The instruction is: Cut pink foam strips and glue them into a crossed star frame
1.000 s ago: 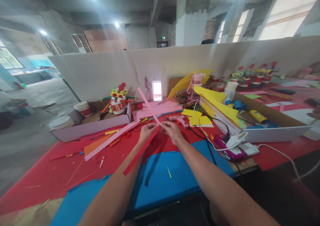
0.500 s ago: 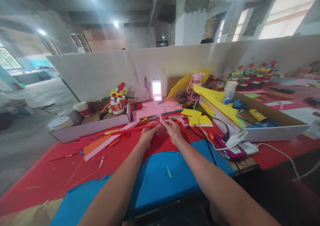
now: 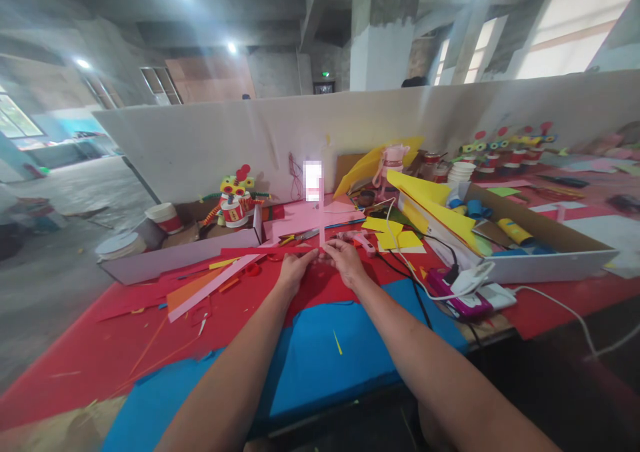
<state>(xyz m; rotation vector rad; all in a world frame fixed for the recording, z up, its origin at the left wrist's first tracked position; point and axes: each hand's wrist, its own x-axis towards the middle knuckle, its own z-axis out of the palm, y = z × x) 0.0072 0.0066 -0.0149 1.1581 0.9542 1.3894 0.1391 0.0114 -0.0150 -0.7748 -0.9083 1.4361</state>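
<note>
Over the middle of the red-covered table, my left hand (image 3: 297,269) and my right hand (image 3: 346,260) meet fingertip to fingertip, both closed in a pinch. A long pink paper strip (image 3: 323,219) stands upright from between the fingers. To the left, a red paper strip (image 3: 245,251) runs toward my left hand; its near end is hidden by the fingers. The small part pinched where the strips meet is mostly covered. Just beyond my right hand lies a pink glue gun (image 3: 364,242). Scissors (image 3: 300,237) lie behind my left hand.
A finished paper-cup robot figure (image 3: 235,202) stands in a shallow box (image 3: 185,257) at left. On the right are a white box (image 3: 550,266) of paper rolls, a purple power strip (image 3: 459,295) and cables. Blue sheet (image 3: 345,365) covers the near edge.
The pink strip now rises straighter and taller from my fingers. The red strip has shifted up and back at the left. Both hands stay almost in place.
</note>
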